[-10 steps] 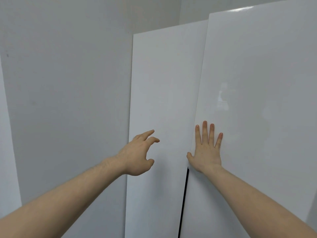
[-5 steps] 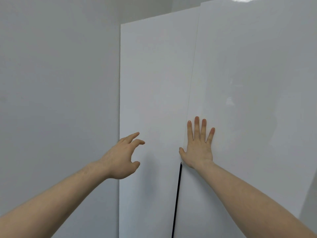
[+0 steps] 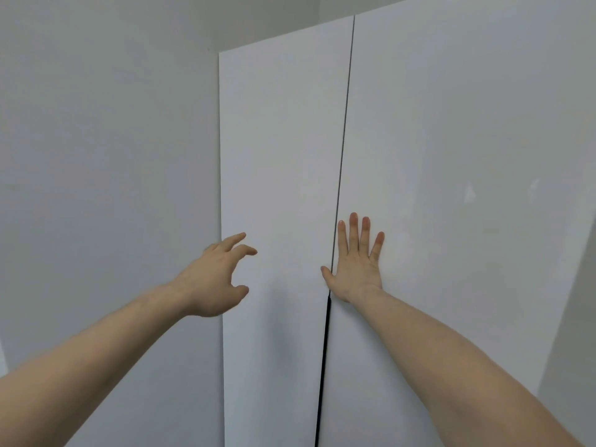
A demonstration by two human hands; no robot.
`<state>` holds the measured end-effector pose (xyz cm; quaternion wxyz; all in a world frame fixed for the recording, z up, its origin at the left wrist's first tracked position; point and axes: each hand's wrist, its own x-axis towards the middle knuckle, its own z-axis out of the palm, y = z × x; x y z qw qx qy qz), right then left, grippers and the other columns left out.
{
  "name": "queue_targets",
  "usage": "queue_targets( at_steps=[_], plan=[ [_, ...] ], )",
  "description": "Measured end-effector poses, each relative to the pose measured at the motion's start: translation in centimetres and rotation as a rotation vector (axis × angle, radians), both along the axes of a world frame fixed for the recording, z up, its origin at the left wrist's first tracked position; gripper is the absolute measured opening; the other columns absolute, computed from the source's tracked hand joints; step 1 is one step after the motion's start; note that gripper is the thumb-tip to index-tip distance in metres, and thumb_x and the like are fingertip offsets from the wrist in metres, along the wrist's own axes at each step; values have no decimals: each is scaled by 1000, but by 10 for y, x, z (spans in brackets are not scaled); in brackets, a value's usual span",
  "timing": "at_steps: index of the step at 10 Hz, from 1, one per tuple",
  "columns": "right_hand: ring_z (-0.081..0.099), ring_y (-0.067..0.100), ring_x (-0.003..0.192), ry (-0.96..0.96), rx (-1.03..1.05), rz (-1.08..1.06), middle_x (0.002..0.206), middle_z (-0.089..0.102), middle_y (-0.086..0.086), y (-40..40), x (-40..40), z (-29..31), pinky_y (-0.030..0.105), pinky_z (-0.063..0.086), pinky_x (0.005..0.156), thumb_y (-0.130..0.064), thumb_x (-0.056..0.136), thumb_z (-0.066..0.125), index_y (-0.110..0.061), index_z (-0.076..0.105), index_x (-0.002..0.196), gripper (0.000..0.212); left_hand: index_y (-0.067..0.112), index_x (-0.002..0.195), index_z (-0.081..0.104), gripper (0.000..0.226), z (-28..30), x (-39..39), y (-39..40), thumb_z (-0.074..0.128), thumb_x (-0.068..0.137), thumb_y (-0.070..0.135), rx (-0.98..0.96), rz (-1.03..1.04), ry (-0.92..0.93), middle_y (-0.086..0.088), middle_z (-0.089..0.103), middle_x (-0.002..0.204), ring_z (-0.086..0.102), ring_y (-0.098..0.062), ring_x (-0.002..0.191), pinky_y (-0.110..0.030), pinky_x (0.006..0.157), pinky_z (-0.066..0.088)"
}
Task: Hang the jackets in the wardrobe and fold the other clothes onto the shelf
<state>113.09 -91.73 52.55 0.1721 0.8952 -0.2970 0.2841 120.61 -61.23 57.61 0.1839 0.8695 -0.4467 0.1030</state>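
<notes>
The right door [image 3: 451, 156] has swung nearly shut beside the left door [image 3: 280, 156]; right hand [image 3: 354, 262] presses it flat, fingers straight; left hand [image 3: 216, 279] hovers, loosely curled, empty.

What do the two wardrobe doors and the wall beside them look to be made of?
Right door: glossy white laminate or lacquered board, judging by its soft reflections. Left door: same flat white panel, less sheen visible. Wall: matte painted surface, probably plaster; no reflections.

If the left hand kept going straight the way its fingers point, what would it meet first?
Most likely the left wardrobe door: the left hand points up and forward at its panel, though depth is unclear.
</notes>
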Motion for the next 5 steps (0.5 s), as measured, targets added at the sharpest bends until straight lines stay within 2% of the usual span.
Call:
queue_targets(
  at_steps=[1, 3, 4, 5],
  plan=[
    [-42, 41, 146, 6, 4, 61, 160, -43, 18, 3, -10, 0, 65, -16, 121, -64, 96, 40, -9, -20, 161, 104, 36, 153, 35, 67, 4, -18, 4, 65, 93, 29, -4, 27, -10, 15, 5, 171, 15, -19, 155, -35, 118, 31],
    [-29, 35, 154, 9, 18, 215, 170, -25, 14, 7, -34, 6, 62, -11, 124, -52, 97, 44, -15, 0, 166, 90, 36, 153, 35, 65, -5, -59, -4, 64, 94, 29, -14, 68, 6, 17, 3, 170, 16, -16, 155, -38, 118, 34],
    [-19, 25, 158, -118, 125, 473, 173, -12, 4, 9, -56, 4, 51, -7, 128, -39, 96, 54, -21, 11, 166, 84, 38, 152, 36, 65, -17, -80, -3, 63, 94, 30, -39, 75, 21, 19, 4, 170, 17, -14, 154, -38, 117, 35],
    [4, 13, 158, -298, 436, 733, 169, 12, -11, 16, -85, 0, 24, 9, 126, -24, 93, 64, -28, 32, 159, 74, 44, 150, 35, 64, -28, -99, 1, 64, 93, 33, -76, 116, -9, 23, 4, 169, 17, -11, 154, -34, 118, 33]
  ],
)
